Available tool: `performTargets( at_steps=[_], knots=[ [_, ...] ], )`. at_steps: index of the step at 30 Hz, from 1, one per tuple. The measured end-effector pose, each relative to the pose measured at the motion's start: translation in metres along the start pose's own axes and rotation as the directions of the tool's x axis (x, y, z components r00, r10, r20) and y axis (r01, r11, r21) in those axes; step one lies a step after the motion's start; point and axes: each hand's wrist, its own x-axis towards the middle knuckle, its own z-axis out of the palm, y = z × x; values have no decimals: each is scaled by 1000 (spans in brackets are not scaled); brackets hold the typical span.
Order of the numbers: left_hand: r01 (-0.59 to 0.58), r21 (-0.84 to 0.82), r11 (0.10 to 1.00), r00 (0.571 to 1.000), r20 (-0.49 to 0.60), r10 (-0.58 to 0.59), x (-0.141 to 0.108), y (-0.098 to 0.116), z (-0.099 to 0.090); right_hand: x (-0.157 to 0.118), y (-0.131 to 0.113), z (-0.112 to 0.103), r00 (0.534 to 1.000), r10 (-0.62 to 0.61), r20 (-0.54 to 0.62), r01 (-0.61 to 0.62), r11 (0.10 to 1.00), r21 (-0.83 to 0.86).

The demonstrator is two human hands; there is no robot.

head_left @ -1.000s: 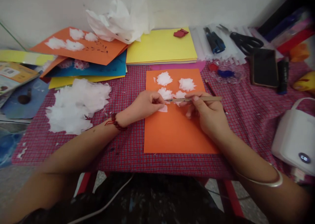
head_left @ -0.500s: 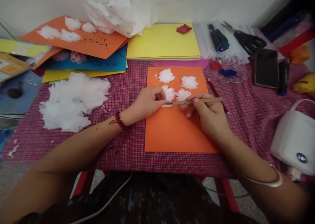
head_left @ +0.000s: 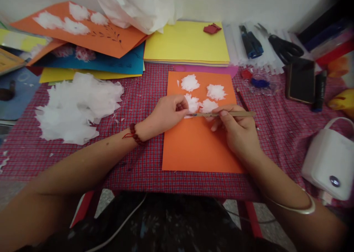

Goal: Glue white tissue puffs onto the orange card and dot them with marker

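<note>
An orange paper sheet (head_left: 199, 145) lies before me, with several ruffled white paper puffs (head_left: 190, 83) on its upper half. My right hand (head_left: 240, 128) is closed around a thin flat wooden stick (head_left: 240, 114), held nearly level above the sheet. The stick's darker tip reaches the fingertips of my left hand (head_left: 170, 113). That hand is closed in a pinch, and a small piece of white paper (head_left: 189, 116) shows just under its fingertips. Part of the lower puffs is hidden behind my fingers.
A heap of white tissue pieces (head_left: 80, 108) lies left. Behind are a decorated orange card (head_left: 105, 41), a yellow paper stack (head_left: 188, 43) and a white plastic bag (head_left: 138, 4). Scissors (head_left: 284, 47), a phone (head_left: 301, 78), a pencil (head_left: 242, 99) and a white device (head_left: 329, 159) sit right.
The view has shifted slightly, so the things on the table appear moved a little. Both hands keep their holds, with the stick's tip still at my left fingertips.
</note>
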Motion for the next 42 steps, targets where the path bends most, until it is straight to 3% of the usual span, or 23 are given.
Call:
performTargets(
  at_steps=[6,22,27,30,36,42],
  knots=[
    [-110,219,969,994,0,113,-12,2,-1,0,4,-1,997,-77,-5,76,997,-26],
    [-132,227,965,991,30,129,-15,1,0,-3,6,1,991,-132,-4,131,988,-80],
    [-126,239,963,992,13,127,-14,2,1,-6,3,3,980,-200,18,200,968,-151],
    [-135,229,964,990,-10,141,-14,1,1,-9,0,0,971,-230,67,239,948,-208],
    [-163,163,973,981,-76,177,-11,-9,2,-5,-3,-16,931,-206,302,272,942,-195],
    [-206,112,972,970,-108,218,-11,-14,2,-4,-3,-16,939,-135,317,216,948,-234]
  ],
)
